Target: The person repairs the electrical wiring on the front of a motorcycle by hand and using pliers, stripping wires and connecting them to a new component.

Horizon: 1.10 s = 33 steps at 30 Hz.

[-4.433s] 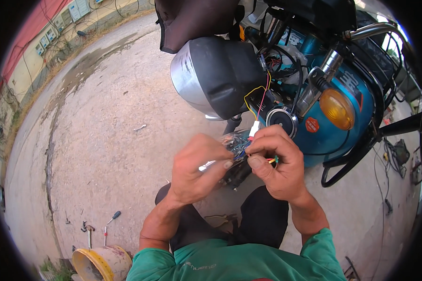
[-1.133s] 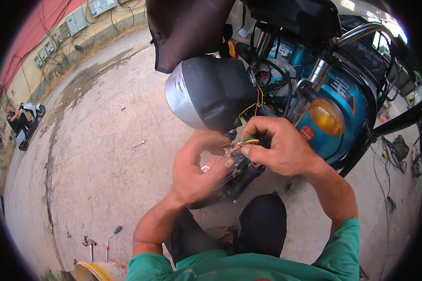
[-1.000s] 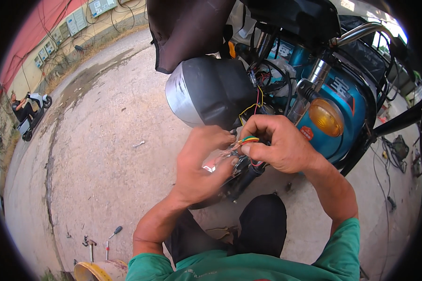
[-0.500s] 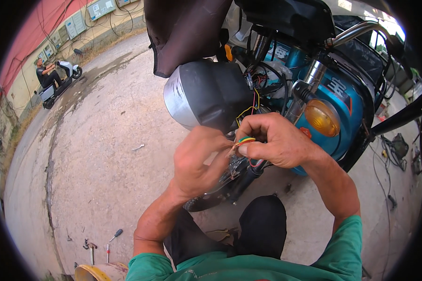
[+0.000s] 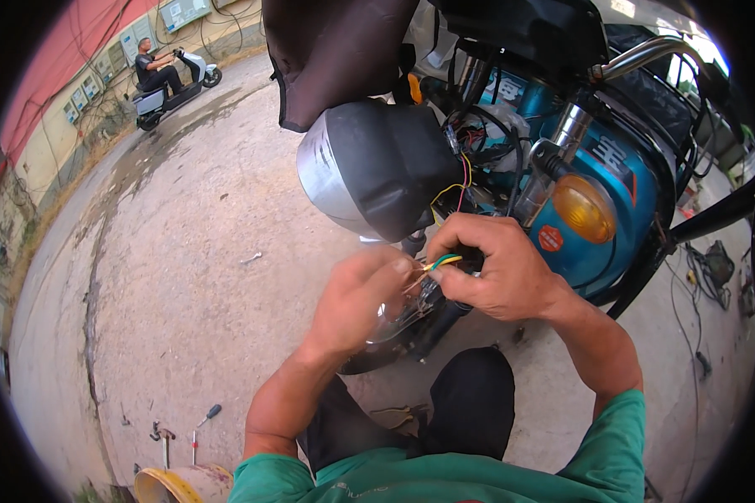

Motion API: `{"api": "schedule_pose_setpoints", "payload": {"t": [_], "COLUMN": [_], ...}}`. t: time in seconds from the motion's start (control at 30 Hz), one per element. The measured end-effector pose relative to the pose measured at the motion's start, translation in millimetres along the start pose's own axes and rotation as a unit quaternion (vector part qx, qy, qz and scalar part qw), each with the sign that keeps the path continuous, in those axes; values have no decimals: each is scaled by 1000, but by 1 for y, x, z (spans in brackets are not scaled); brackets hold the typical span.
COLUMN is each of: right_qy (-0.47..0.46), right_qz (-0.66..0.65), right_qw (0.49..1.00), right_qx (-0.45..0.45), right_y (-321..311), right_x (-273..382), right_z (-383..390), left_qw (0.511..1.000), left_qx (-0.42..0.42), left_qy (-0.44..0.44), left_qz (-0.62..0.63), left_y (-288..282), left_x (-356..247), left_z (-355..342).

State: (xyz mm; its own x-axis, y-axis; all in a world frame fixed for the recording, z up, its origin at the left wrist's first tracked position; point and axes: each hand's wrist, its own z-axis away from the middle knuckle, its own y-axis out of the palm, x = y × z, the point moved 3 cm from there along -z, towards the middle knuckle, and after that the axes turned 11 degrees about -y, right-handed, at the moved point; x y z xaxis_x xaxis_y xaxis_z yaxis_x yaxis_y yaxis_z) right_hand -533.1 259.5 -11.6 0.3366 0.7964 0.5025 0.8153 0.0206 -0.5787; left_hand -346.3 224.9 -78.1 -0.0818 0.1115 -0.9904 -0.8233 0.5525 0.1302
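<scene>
My right hand (image 5: 502,270) pinches a small bunch of yellow and green electrical wires (image 5: 445,261) between thumb and fingers. Against the bare copper-coloured ends of these wires, the fingers of my left hand (image 5: 362,295) are closed, slightly blurred. Just beyond both hands hangs a detached headlight housing (image 5: 390,168), black with a silver rim. Thin yellow and pink wires (image 5: 466,180) run from behind it into a tangle at the front of a blue vehicle (image 5: 591,243). An orange turn signal (image 5: 583,208) sits to the right of my right hand.
A hammer (image 5: 166,448), a screwdriver (image 5: 210,415) and a yellow-rimmed bucket (image 5: 180,484) are at the lower left. A wrench (image 5: 251,257) lies on the concrete. Pliers (image 5: 392,416) lie between my knees. Cables (image 5: 695,335) trail at right. A person rides a scooter (image 5: 180,80) at far left.
Both hands have shifted slightly lower, still together at the wires; my left fingers have closed more tightly around the ends. The scooter rider has moved up and to the right along the wall.
</scene>
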Motion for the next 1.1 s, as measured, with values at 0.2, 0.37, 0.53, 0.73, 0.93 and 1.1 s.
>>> {"api": "schedule_pose_setpoints", "payload": {"t": [0.2,0.37,0.53,0.73,0.93,1.1], "right_qy": [198,216,193,-173,-177,130], "right_qz": [-181,-189,-207,170,151,-123], "right_qw": [963,958,959,970,972,983], "right_qx": [13,19,18,-26,-41,-37], "right_y": [-10,-12,-10,-3,-4,-12], "right_x": [-1,0,-2,4,-1,-2], "right_z": [-6,-5,-4,-1,4,4], "left_qw": [889,831,795,998,974,971], "left_qx": [-195,-176,-170,20,113,-108], "left_qy": [323,422,472,8,-82,181], "left_qz": [-260,-318,-342,58,178,-115], "left_y": [10,15,19,14,14,12], "left_x": [-27,-32,-33,-13,-9,-20], "left_z": [13,5,4,-11,-11,-2]}}
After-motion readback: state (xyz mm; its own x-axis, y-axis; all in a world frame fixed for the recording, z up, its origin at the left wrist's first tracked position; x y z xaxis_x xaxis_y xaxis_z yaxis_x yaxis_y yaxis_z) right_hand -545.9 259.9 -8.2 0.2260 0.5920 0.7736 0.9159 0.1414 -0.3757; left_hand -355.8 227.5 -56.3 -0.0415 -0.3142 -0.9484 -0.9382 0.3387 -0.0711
